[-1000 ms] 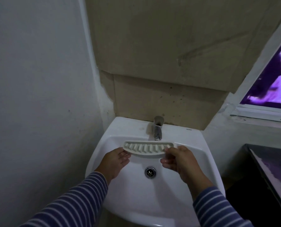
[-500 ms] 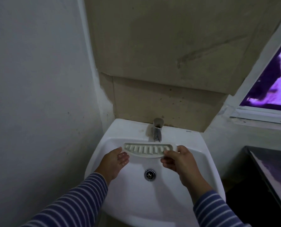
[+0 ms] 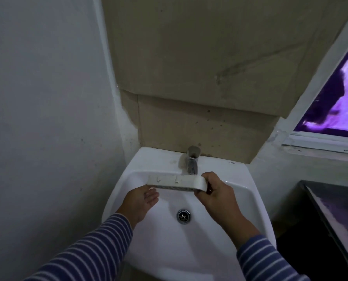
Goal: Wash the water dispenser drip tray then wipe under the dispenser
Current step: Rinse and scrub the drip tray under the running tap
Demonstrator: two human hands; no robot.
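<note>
The white drip tray (image 3: 175, 182) hangs over the white sink (image 3: 248, 191), just below the metal tap (image 3: 192, 162). It is turned so its plain underside faces me and the slotted grille faces down. My right hand (image 3: 215, 196) grips the tray's right end, thumb over the top. My left hand (image 3: 142, 201) lies open, palm up, under the tray's left end, fingers straight. Whether the fingers touch the tray is unclear. No water runs from the tap.
The drain (image 3: 183, 216) sits in the bowl's middle below the hands. A grey wall closes in on the left, beige tiles behind the sink. A dark counter edge (image 3: 319, 209) stands to the right, under a window (image 3: 335, 102).
The tray has been flipped from grille-up to underside-up by my right hand. My left hand has let go of the left end and opened, palm up, beneath it.
</note>
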